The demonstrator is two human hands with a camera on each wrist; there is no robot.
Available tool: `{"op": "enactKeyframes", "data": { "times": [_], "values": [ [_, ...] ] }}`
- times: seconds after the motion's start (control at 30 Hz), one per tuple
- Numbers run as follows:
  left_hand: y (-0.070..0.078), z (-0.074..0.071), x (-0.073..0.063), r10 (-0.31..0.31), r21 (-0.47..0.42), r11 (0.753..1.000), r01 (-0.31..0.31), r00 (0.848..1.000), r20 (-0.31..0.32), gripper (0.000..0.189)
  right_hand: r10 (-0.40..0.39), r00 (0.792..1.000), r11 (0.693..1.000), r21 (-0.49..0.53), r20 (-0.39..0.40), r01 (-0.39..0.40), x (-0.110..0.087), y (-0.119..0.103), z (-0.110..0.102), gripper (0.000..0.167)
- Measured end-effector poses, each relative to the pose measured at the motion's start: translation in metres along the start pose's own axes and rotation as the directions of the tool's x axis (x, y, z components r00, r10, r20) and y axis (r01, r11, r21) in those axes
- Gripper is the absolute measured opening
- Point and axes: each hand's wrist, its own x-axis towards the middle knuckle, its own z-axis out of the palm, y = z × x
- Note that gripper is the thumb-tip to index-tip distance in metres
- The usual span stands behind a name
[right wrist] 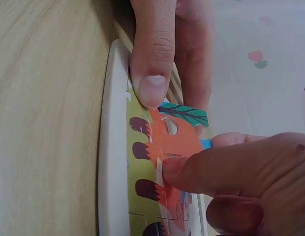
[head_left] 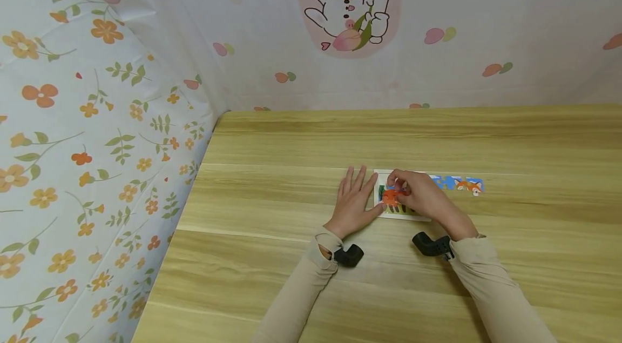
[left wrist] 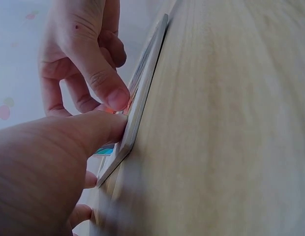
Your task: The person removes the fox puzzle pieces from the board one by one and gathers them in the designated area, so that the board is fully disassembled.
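Observation:
A white-rimmed jigsaw board [head_left: 404,217] lies on the table, its picture an orange fox with dark paws on green grass. My left hand [head_left: 353,204] rests at its left edge with fingers spread, the thumb pressing the near left corner. From the right, my right hand [head_left: 427,197] reaches over the board and pinches a jigsaw piece [right wrist: 184,132] with orange and green leaf printing. That piece sits tilted up at the left part of the picture, as the right wrist view shows. The right forearm and hand hide much of the board in the head view.
Several loose jigsaw pieces [head_left: 468,186], blue with a fox's face, lie right of the board. The wooden table [head_left: 272,197] meets a white printed cloth [head_left: 262,24] at the back and a floral cloth [head_left: 97,143] on the left.

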Motion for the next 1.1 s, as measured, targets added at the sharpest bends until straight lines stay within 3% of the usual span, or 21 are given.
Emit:
{"op": "enactKeyframes", "data": {
  "times": [0.63, 0.93, 1.1],
  "values": [
    [0.0, -0.001, 0.0, -0.009, -0.014, 1.0, 0.009, 1.0, 0.0, 0.069, -0.041, 0.998, 0.999, -0.032, -0.042, 0.039, 0.001, 0.002, 0.003, 0.023],
    [0.0, -0.001, 0.001, -0.011, -0.008, 1.0, 0.011, 1.0, 0.006, 0.069, -0.004, 0.998, 1.0, -0.007, -0.06, 0.003, -0.005, -0.002, -0.011, 0.023],
    [0.0, 0.0, 0.0, -0.009, -0.006, 1.0, 0.008, 1.0, -0.004, 0.069, -0.015, 0.994, 0.999, -0.042, -0.11, 0.011, -0.013, 0.005, -0.018, 0.023]
  ]
}}
